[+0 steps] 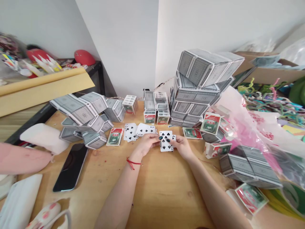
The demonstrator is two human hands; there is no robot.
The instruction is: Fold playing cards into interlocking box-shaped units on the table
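Observation:
Playing cards [166,147] stand held up in front of me, a seven of spades facing me and the corner of a four showing behind it. My left hand [149,142] pinches their left side, its dark-nailed thumb on the front card. On the right side my right hand [183,147] grips them too, thumb across the face; the fingers behind are hidden. Just past my left hand, loose spade cards [130,132] lie spread face up, beside more loose cards [145,129]. A boxed deck [115,136] lies left of them.
Structures built of grey card blocks rise at left [83,111] and at right, the tall stack [193,95] leaning. A black phone [71,167] lies at left. Card boxes [210,123] and a block [249,168] crowd the right. Plastic bags [259,127] spread beyond them.

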